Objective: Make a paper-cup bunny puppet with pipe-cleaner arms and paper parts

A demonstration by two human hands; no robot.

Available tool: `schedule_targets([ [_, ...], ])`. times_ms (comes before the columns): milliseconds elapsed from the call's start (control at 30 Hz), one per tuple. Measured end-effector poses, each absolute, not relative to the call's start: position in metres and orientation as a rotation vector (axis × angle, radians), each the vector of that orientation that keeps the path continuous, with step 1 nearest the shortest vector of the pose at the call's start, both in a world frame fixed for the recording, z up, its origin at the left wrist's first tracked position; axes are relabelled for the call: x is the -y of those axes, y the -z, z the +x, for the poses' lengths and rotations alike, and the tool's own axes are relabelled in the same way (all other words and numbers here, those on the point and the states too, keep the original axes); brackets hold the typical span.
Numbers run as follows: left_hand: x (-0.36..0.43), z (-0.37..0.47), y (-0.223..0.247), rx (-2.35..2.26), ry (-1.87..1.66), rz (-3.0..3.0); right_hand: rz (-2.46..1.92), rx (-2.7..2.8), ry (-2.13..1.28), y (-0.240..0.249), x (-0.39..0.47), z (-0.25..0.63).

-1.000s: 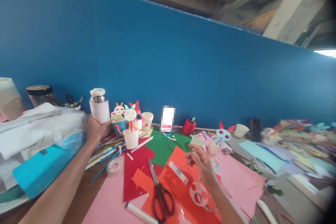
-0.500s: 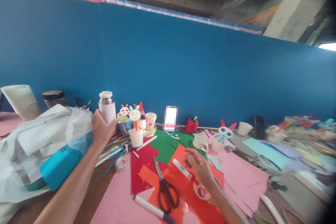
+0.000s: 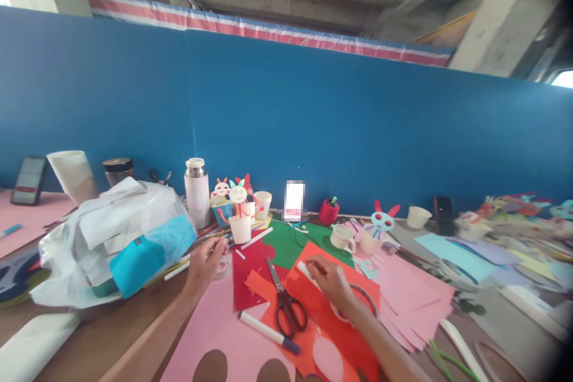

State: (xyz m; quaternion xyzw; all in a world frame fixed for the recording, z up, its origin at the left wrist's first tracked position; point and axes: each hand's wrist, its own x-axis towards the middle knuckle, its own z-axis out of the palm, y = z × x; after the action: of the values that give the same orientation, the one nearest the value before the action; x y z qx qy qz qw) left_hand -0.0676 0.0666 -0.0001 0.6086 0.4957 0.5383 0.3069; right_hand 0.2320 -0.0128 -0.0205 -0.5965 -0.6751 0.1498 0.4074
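My left hand [image 3: 206, 264] is beside the clear tape roll [image 3: 222, 267], its fingers curled together; whatever they may hold is hidden. Over the orange paper [image 3: 308, 250], my right hand [image 3: 330, 279] has closed its fingers on a white glue stick [image 3: 302, 268], whose far end still shows. Black-handled scissors [image 3: 286, 304] lie between the hands, blades pointing away. A white marker with a dark cap [image 3: 267, 331] lies nearer to me. A pink paper oval [image 3: 327, 358] rests on the orange sheet. Part of a ring-shaped item [image 3: 369, 298] shows behind my right forearm.
A plastic bag of papers [image 3: 120, 221] fills the left side, with a thermos [image 3: 197, 194] behind it. Paper cups with rabbit figures [image 3: 240, 228] stand at the back. Pink sheets [image 3: 407, 292] and a white mug [image 3: 342, 239] are on the right.
My left hand has let go of the thermos, which stands by the wall, and come back toward the middle. My right hand has lowered onto the glue stick. The view has shifted left.
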Motion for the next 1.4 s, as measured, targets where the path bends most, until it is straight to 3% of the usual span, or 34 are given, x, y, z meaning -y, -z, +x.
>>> schedule_targets([
  [333, -0.067, -0.082, 0.007, -1.284, -1.533, 1.550, -1.577, 1.776, -0.414, -0.009, -0.042, 0.166],
  [867, -0.070, -0.080, 0.019, -1.179, -1.468, 1.301, -1.704, 1.701, -0.373, 0.014, -0.115, 0.086],
  [1100, -0.066, -0.079, 0.019, -1.118, -1.410, 1.306, -1.577, 1.647, -0.437, 0.008, -0.106, 0.086],
  [1400, -0.051, -0.064, 0.003, -0.968, -1.364, 1.227, -1.147, 1.429, -0.850, 0.001, -0.029, 0.114],
])
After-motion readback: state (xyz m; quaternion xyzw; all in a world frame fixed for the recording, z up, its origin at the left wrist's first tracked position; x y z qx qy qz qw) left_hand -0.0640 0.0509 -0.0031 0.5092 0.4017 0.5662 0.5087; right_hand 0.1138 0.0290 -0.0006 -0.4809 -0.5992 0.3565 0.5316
